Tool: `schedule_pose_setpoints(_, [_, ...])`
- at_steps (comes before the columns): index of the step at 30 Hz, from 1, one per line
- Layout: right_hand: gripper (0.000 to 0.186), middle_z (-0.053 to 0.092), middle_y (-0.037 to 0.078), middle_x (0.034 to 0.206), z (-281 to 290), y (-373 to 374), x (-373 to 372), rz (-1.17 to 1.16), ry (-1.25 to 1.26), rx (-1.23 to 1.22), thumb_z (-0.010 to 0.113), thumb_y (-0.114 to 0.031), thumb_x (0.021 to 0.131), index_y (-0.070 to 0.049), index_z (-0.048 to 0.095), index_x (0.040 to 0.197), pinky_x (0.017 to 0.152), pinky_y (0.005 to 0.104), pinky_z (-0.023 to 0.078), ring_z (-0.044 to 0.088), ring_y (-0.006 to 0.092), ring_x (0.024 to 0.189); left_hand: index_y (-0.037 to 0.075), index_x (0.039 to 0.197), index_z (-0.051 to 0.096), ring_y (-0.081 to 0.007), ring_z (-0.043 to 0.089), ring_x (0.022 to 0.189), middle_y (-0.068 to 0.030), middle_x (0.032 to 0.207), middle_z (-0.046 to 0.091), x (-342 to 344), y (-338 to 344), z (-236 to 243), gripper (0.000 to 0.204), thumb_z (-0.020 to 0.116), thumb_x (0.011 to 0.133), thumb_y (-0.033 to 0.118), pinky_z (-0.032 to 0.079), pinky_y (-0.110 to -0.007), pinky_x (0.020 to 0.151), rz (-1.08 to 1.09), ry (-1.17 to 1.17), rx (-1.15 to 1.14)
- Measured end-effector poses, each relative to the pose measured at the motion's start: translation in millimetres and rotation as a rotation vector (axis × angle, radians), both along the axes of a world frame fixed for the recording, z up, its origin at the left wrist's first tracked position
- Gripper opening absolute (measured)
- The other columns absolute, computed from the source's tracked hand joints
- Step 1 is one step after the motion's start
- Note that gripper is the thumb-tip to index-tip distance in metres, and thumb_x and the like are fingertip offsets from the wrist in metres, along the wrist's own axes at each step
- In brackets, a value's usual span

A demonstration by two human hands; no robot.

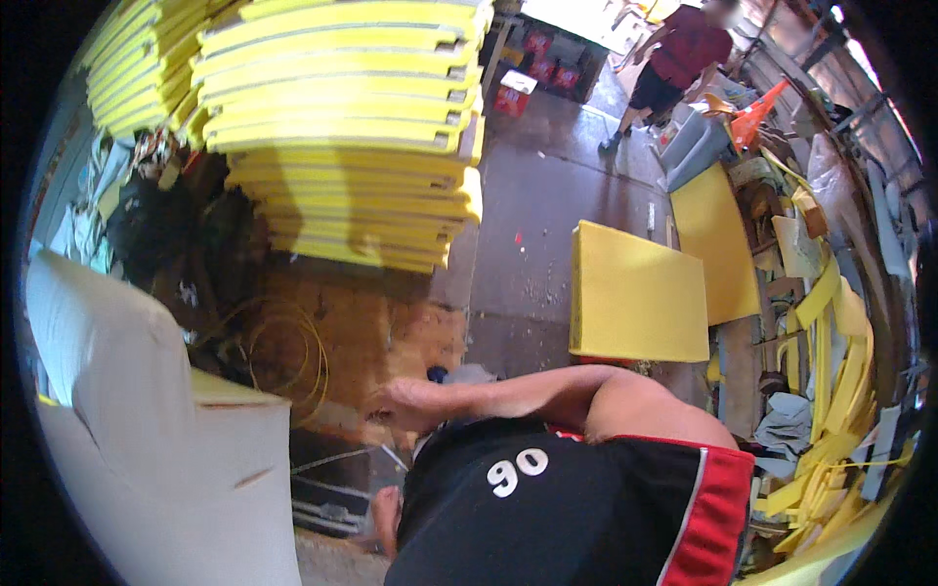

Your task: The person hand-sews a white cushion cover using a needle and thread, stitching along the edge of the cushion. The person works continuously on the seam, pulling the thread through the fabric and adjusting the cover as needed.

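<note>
My right forearm crosses my black and red clothing. My right hand [396,400] is blurred above an orange-brown board [420,332], near a coiled yellow hose [318,352]; what it holds, if anything, I cannot make out. A patch of skin, apparently my left hand [386,513], shows low beside my clothing, its fingers unclear, near a metal frame [327,513]. A large off-white padded piece [117,410] stands at the lower left.
Tall stacks of yellow foam pieces [332,107] fill the upper left beside dark bags [166,225]. A thick yellow slab [635,293] lies on the floor [518,195]. Foam offcuts [821,391] line the right. Another person [684,54] stands upper right near red crates [513,93].
</note>
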State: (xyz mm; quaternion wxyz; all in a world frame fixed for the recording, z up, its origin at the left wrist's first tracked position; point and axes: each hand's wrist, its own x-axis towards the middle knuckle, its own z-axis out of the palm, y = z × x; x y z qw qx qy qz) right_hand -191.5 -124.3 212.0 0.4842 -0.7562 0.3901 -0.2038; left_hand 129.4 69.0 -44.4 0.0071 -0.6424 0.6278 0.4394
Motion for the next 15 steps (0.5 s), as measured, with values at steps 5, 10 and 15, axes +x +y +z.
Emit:
schedule_pose_setpoints(5, [0.015, 0.072, 0.021, 0.098, -27, -40, 3, -0.056, -0.203, -0.240, 0.061, -0.010, 0.089, 0.000, 0.070, 0.096, 0.076, 0.0462, 0.054, 0.069, 0.0404, 0.088, 0.005, 0.115, 0.074, -0.0168, 0.070, 0.102, -0.0136, 0.101, 0.076, -37, -88, 170, 0.034, 0.059, 0.101, 0.031, 0.054, -0.031, 0.089, 0.355, 0.186, -0.143])
schedule_pose_setpoints(10, [0.014, 0.071, 0.020, 0.094, 6, -66, -9, -0.103, -0.373, -0.027, 0.061, -0.005, 0.094, 0.001, 0.065, 0.106, 0.074, 0.0423, 0.054, 0.070, 0.0353, 0.086, -0.003, 0.124, 0.067, -0.0222, 0.069, 0.105, -0.0163, 0.118, 0.071, -138, -171, 253, 0.036, 0.058, 0.104, 0.026, 0.056, -0.035, 0.088, 0.719, 0.734, -0.389])
schedule_pose_setpoints(15, [0.011, 0.073, 0.018, 0.091, -6, -71, -29, -0.262, -0.529, 0.107, 0.061, -0.008, 0.096, 0.000, 0.061, 0.104, 0.073, 0.0410, 0.055, 0.071, 0.0322, 0.083, -0.003, 0.129, 0.061, -0.0222, 0.065, 0.109, -0.0130, 0.118, 0.065, -184, -221, 260, 0.031, 0.055, 0.106, 0.017, 0.056, -0.036, 0.091, 0.599, 0.901, -0.372])
